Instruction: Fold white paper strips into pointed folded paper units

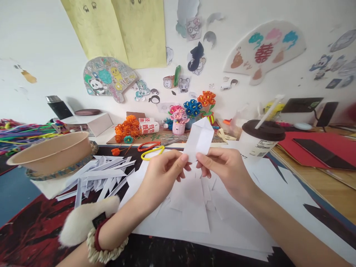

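Observation:
A small white folded paper (pixel 198 137) with a pointed top is held up between both hands. My left hand (pixel 169 167) pinches its lower left edge between thumb and fingers, and my right hand (pixel 219 163) pinches the lower right edge. Beneath them, loose white paper pieces (pixel 193 207) lie on large white sheets (pixel 236 230). To the left is a pile of folded white paper strips (pixel 102 174). Scissors with red and yellow handles (pixel 152 150) rest behind my left hand.
A peach basin (pixel 52 152) stands at the left, near a white fluffy object (pixel 83 222) beside my left wrist. A lidded cup with a straw (pixel 261 137) is at the right. Crafted flowers (pixel 192 107) line the back, and red folders (pixel 322 148) lie far right.

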The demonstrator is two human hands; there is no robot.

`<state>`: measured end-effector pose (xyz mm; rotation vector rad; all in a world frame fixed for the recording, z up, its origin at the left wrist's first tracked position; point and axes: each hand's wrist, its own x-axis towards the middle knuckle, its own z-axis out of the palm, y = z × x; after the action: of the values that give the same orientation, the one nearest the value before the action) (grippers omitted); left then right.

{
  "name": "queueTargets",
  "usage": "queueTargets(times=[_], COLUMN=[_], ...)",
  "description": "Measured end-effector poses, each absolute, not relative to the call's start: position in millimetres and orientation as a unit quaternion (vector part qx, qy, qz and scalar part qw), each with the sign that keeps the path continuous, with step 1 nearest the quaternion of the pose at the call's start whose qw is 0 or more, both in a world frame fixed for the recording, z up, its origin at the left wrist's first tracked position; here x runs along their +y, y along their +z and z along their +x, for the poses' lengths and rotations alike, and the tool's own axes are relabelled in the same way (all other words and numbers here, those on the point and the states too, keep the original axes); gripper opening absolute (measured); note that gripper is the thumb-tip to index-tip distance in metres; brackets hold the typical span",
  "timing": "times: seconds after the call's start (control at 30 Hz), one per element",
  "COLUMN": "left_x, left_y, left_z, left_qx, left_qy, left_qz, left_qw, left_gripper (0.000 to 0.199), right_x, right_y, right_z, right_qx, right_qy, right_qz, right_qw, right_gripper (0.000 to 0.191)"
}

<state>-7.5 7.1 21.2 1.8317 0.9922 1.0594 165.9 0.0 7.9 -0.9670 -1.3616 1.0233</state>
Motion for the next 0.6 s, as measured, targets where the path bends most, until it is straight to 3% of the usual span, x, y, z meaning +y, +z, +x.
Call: queueTargets(times=[0.07,0.17,0.37,0.47,0.6], left_x=[9.3,12.4,19.3,21.2,21.0], left_y=[23.1,24.5,14.6,12.5,16.5], left_z=[-11.4,-14.0,-17.0,-22.5,-25.9], left_qx=[0.369,0.327,0.290,0.256,0.228], left_qy=[0.448,0.459,0.430,0.401,0.386], left_qz=[0.763,0.819,0.831,0.832,0.845], left_qw=[0.284,0.109,-0.203,-0.284,-0.292], left_gripper=[0.010,0.032,0.024,0.024,0.018], right_x=[1.5,2.7,0.9,1.0,1.3], right_y=[8.4,10.3,14.0,13.7,13.5], right_z=[168.4,170.8,169.5,169.1,170.0], right_qx=[-0.557,-0.542,-0.562,-0.568,-0.596], right_qy=[0.434,0.432,0.440,0.435,0.389], right_qz=[-0.420,-0.439,-0.435,-0.443,-0.445], right_qw=[0.570,0.571,0.549,0.541,0.544], right_gripper=[0.024,0.024,0.023,0.024,0.029])
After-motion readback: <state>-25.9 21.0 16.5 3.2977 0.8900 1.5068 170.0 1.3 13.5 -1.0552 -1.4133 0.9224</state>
